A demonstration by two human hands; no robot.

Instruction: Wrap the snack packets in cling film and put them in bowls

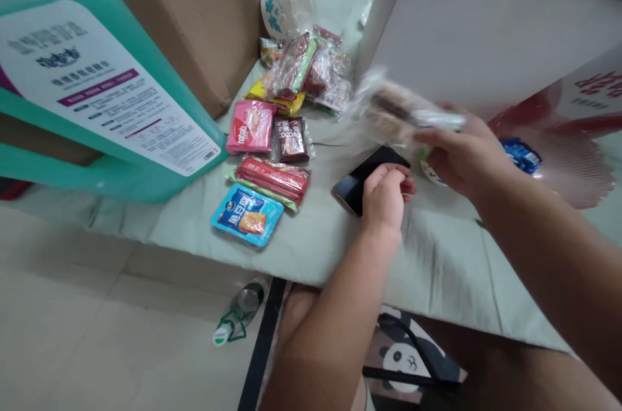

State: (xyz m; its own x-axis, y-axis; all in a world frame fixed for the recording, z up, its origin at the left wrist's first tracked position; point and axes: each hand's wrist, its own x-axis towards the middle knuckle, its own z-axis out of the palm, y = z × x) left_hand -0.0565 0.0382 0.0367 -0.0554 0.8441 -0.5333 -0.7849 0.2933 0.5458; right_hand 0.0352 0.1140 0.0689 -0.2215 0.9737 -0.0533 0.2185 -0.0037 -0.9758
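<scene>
Bare forearms, 2 of them, reach over the table. 1 wrapped snack, blurred, is pinched in the right hand, long axis sideways, free end pointing left. The left hand curls at 1 phone; whether gripping, I can't tell. Leftward lie 1 pink packet, 1 brown packet, 1 red packet, 1 blue packet.

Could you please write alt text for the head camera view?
A person's right hand holds a clear-wrapped snack, blurred, above a cloth-covered table, while the left hand overlaps a dark phone. Packaged snacks lie to the left, near a large green jug.
</scene>
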